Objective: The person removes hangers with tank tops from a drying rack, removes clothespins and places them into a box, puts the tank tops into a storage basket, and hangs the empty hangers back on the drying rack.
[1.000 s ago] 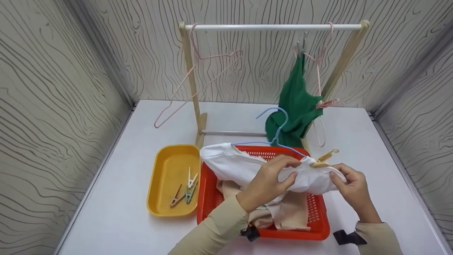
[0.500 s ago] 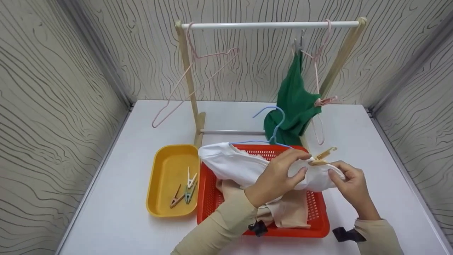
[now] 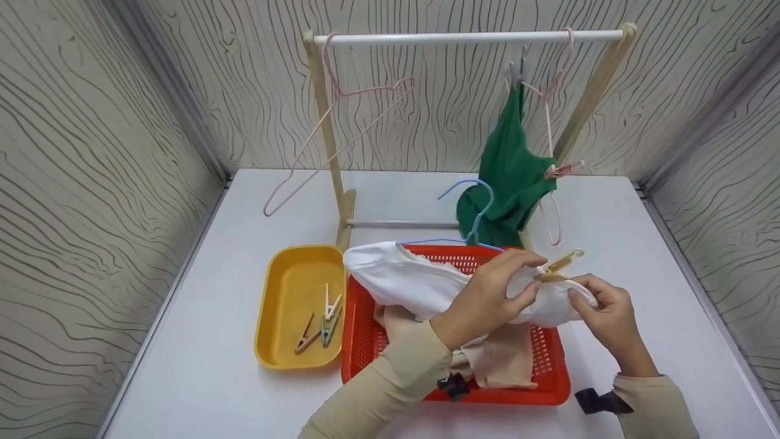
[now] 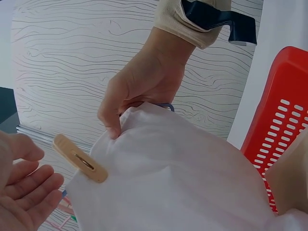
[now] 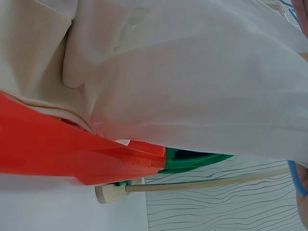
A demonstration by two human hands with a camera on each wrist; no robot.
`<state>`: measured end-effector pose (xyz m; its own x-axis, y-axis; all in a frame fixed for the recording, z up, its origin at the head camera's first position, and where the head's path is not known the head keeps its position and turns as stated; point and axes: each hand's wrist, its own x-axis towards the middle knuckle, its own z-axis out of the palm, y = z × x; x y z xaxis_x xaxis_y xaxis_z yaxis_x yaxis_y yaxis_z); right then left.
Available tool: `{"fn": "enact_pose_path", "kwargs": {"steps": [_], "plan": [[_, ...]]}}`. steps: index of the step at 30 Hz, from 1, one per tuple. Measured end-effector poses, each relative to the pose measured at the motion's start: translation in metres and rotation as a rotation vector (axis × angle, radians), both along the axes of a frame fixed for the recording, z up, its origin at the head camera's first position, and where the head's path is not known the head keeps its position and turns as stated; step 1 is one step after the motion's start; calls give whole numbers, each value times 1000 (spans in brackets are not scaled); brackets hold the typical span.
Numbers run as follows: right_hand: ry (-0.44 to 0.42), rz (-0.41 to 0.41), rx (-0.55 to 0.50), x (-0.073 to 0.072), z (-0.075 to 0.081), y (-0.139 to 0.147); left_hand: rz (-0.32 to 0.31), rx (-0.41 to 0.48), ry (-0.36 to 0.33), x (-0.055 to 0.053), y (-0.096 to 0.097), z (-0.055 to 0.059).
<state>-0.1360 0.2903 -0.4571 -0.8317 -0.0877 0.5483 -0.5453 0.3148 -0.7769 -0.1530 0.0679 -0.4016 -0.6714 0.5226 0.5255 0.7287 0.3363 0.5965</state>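
Note:
A white garment (image 3: 408,277) is draped over a blue hanger (image 3: 485,210), above a red basket (image 3: 493,397). My right hand (image 3: 609,314) pinches the garment's right shoulder between thumb and fingers, with the hanger's blue end showing beside that hand (image 4: 142,89) in the left wrist view. A yellow clothespin (image 3: 557,268) is clipped on the garment just inside that grip. My left hand (image 3: 484,299) is close by; the left wrist view shows its loosely bent fingers (image 4: 36,185) apart from the clothespin (image 4: 79,158) and holding nothing.
Beige cloth (image 3: 506,360) lies in the basket. Several clothespins (image 3: 327,329) lie in the yellow tray (image 3: 298,280) to its left. Behind, a rack (image 3: 426,39) carries a pink hanger (image 3: 368,90) and another with a green cloth (image 3: 512,164) clipped to it. Patterned walls enclose the table.
My left hand has moved right along the garment, closer to the clothespin. My right hand keeps its pinch in nearly the same place.

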Motion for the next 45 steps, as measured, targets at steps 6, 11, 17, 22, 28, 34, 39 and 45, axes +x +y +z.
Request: {"fn": "enact_pose_path", "kwargs": {"steps": [6,11,17,22,28,34,39,45], "plan": [[21,-8,19,0,0,0,-1,8,22,-1,3,4],[30,15,-20,0,1,0,-10,12,41,-1,6,6],[26,28,-31,1,1,-1,-25,-1,58,0,9,8],[35,12,-2,2,0,0,-36,-13,38,2,13,9],[51,-4,6,4,2,2,-40,-54,-2,1,18,10],[62,-22,33,3,3,1,-44,-75,23,-1,22,11],[73,-36,47,4,1,1,-59,-64,27,-1,25,10],[63,-18,14,5,-1,1,-66,-91,-15,1,28,12]]}}
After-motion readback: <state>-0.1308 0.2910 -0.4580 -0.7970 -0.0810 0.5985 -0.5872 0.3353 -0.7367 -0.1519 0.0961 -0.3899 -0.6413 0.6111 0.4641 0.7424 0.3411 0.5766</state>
